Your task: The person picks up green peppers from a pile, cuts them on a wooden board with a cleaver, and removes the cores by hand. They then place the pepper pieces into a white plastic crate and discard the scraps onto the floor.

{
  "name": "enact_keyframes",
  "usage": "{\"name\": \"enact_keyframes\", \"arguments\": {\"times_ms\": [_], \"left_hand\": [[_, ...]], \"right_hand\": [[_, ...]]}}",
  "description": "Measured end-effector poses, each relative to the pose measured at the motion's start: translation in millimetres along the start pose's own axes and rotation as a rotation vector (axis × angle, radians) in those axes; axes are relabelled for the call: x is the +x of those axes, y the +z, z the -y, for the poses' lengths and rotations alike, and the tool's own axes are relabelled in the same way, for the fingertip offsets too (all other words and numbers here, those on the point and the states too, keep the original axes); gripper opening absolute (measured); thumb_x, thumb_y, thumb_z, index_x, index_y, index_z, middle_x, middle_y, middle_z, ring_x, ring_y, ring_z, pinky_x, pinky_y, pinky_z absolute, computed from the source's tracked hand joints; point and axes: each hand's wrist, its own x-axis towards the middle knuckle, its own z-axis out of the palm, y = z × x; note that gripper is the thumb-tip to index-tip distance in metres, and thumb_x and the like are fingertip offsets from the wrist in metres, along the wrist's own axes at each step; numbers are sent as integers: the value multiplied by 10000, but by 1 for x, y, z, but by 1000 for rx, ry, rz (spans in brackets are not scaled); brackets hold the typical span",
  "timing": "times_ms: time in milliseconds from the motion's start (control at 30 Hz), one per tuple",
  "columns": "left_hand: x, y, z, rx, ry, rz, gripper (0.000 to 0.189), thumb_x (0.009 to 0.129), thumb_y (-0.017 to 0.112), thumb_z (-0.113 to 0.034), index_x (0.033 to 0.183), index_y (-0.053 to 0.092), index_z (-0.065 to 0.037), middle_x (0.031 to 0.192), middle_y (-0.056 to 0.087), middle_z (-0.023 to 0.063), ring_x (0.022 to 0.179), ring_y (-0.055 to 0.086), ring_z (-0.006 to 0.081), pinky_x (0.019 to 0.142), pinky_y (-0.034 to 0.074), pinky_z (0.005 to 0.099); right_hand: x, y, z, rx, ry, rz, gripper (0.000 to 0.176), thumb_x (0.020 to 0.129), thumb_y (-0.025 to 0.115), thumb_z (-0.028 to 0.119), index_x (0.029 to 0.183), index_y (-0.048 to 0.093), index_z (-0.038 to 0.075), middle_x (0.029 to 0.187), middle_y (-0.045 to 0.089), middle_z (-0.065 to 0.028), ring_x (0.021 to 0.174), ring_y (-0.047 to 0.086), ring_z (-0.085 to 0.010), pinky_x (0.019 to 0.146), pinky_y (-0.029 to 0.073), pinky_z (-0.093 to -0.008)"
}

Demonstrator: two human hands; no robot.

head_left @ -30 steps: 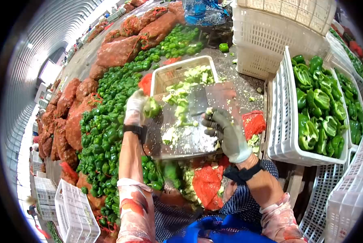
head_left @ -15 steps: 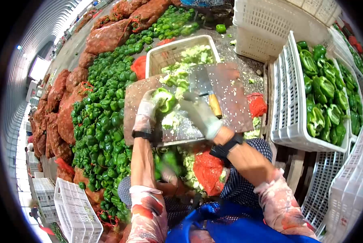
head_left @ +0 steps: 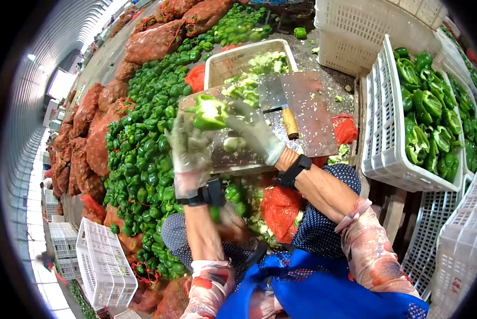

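Note:
A cut green bell pepper (head_left: 211,112), its pale inside showing, is held up over the cutting board (head_left: 315,114). My right hand (head_left: 255,132), in a thin pale glove, has its fingertips against the pepper's right side. Just below and left of the pepper, my gloved left hand (head_left: 189,151) is blurred, its fingers looking loosely apart. A cleaver (head_left: 290,123) with a wooden handle lies on the board, right of my right hand. Pale pepper cores (head_left: 243,89) are heaped on the board's far edge, and white seeds are scattered across it.
Behind the board stands a white crate (head_left: 249,49) with cores inside. Whole green peppers (head_left: 143,143) cover the floor at left, beside red mesh sacks (head_left: 92,138). A white crate (head_left: 379,117) of cut peppers stands at right. A red mesh bag (head_left: 280,210) lies near my knees.
The pepper has risen and turned, its pale inside now showing more. My left hand has dropped back from it toward me. My right hand has come up against the pepper's side. The view has shifted slightly.

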Motion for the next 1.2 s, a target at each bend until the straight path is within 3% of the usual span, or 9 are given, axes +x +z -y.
{"name": "enact_keyframes", "arguments": {"times_ms": [67, 233, 500, 633, 667, 800, 933, 1033, 1200], "left_hand": [[-6, -15, 18, -115, -64, 105, 691, 869, 604, -500, 1394, 400, -101, 1256, 547, 120, 1121, 544, 244, 977, 453, 448], [-27, -4, 51, -320, -155, -62, 631, 836, 659, -482, 1296, 492, -84, 1194, 583, 79, 1034, 591, 226, 876, 512, 406], [-39, 23, 39, -98, -86, -58, 605, 869, 641, -416, 1356, 434, -123, 1227, 568, 74, 1047, 595, 216, 884, 522, 379], [-42, 17, 38, -2, -32, -12, 620, 898, 533, -515, 1374, 414, -135, 1278, 536, 77, 1099, 569, 247, 898, 515, 411], [-47, 25, 34, 15, -36, -12, 621, 891, 547, -502, 1373, 414, -132, 1265, 541, 77, 1083, 574, 238, 887, 518, 390], [-56, 14, 32, -160, -133, 1, 675, 845, 658, -394, 1383, 393, -86, 1237, 552, 94, 1033, 591, 227, 875, 519, 340], [-58, 28, 24, -64, -26, -15, 752, 812, 693, -378, 1395, 372, -29, 1246, 544, 106, 1030, 593, 226, 845, 529, 344], [-62, 7, 32, -83, -66, -30, 697, 880, 536, -534, 1391, 397, -80, 1194, 577, 106, 1005, 608, 232, 878, 516, 376], [-70, 19, 12, 48, -68, 48, 765, 737, 653, -440, 1360, 410, -67, 1126, 579, 112, 885, 630, 215, 674, 570, 327]], "right_hand": [[-9, 5, 10, -198, -25, 4, 712, 859, 621, 449, 1392, 380, 43, 1389, 428, -186, 1239, 466, -315, 1029, 395, -393], [-30, -2, 33, -807, -207, 52, 529, 869, 596, 414, 1275, 535, 81, 1287, 524, -170, 1180, 521, -292, 1001, 426, -407], [-45, -7, 15, -288, -167, 127, 612, 848, 634, 336, 1353, 452, 43, 1325, 503, -172, 1186, 524, -273, 1006, 430, -338], [-60, -7, 34, 13, 0, 222, 664, 821, 678, 253, 1380, 404, 24, 1341, 483, -182, 1218, 493, -254, 1017, 419, -333], [-58, -2, 31, -3, -181, 175, 606, 812, 703, 196, 1341, 452, 42, 1162, 592, -131, 1028, 586, -189, 881, 499, -323], [-65, -12, 52, 210, 187, 361, 584, 800, 719, 196, 1316, 485, 56, 995, 613, -44, 750, 583, -89, 614, 502, -240], [-64, -7, 41, 478, 144, 430, 584, 804, 720, 205, 1323, 488, 68, 944, 622, -20, 730, 562, -75, 618, 484, -226], [-63, -10, 55, 264, 188, 463, 592, 808, 718, 205, 1335, 482, 75, 956, 628, -24, 742, 560, -70, 628, 485, -223], [-67, -8, 46, 405, 269, 504, 510, 878, 636, 203, 1351, 460, 127, 844, 616, 2, 590, 530, -55, 506, 454, -208]]}}
